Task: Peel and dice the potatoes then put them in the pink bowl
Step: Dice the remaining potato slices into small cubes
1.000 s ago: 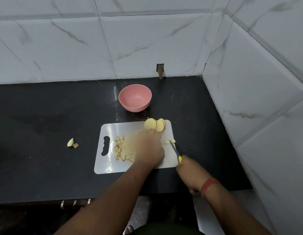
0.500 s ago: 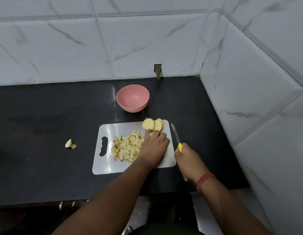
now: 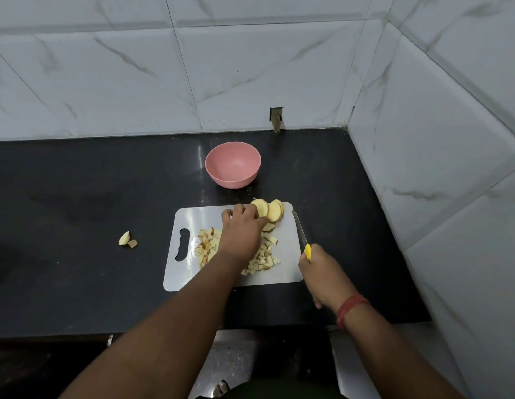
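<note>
Change since earlier: left hand [image 3: 244, 230] has reached farther up the board, from the diced heap to the slices; the knife has barely shifted.
Left hand: I see its fingers curled over the near edge of the potato slices [image 3: 269, 210], touching them; whether it actually pinches one, I cannot tell.
Right hand: my view shows the right hand [image 3: 322, 272] wrapped round the yellow handle of the knife [image 3: 301, 236], blade pointing away along the board's right edge, clear of the potato.
Diced potato: I count a loose heap of diced cubes [image 3: 263, 259] mid-board, partly hidden under the left forearm.
Slices: overlapping rounds at the board's far right corner.
Board: white cutting board [image 3: 193, 272] lying flat on the black tabletop [image 3: 77, 197], handle slot to the left.
Pink bowl: pink bowl [image 3: 232, 165] stands upright beyond the board, apart from it, nothing visible inside.
Scraps: two potato scraps [image 3: 127, 239] on the tabletop, well left of the board.
Wrist: red thread band [image 3: 350, 308] on my right wrist.
</note>
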Demonstrator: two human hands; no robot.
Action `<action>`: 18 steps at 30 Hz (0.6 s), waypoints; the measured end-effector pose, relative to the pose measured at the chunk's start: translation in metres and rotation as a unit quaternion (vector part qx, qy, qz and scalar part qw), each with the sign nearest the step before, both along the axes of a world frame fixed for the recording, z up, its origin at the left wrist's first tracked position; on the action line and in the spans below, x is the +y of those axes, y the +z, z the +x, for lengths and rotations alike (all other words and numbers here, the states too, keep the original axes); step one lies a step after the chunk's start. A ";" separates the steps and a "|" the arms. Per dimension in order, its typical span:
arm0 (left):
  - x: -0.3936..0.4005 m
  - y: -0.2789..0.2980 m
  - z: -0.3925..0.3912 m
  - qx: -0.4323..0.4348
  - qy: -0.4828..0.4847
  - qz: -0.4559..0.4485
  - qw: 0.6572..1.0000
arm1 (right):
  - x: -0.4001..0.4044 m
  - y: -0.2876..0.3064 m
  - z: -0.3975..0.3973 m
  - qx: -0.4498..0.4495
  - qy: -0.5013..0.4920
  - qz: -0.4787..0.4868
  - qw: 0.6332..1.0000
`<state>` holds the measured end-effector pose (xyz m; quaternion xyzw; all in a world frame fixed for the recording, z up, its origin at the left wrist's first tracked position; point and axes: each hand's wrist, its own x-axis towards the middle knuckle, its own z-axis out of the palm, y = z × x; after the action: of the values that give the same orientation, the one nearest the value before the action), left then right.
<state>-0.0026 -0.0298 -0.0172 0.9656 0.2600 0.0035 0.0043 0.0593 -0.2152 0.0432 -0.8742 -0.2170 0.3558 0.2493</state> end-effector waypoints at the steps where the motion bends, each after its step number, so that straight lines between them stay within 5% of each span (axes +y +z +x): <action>1: 0.002 0.002 0.003 0.015 -0.007 0.001 1.000 | 0.000 0.000 0.000 -0.001 0.004 0.000 1.000; 18: 0.009 0.014 0.030 0.096 -0.011 0.047 0.994 | 0.002 0.000 0.000 -0.011 0.014 -0.014 1.000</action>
<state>0.0273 -0.0209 -0.0029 0.9635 0.2476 -0.0774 -0.0660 0.0598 -0.2131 0.0427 -0.8784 -0.2270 0.3522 0.2299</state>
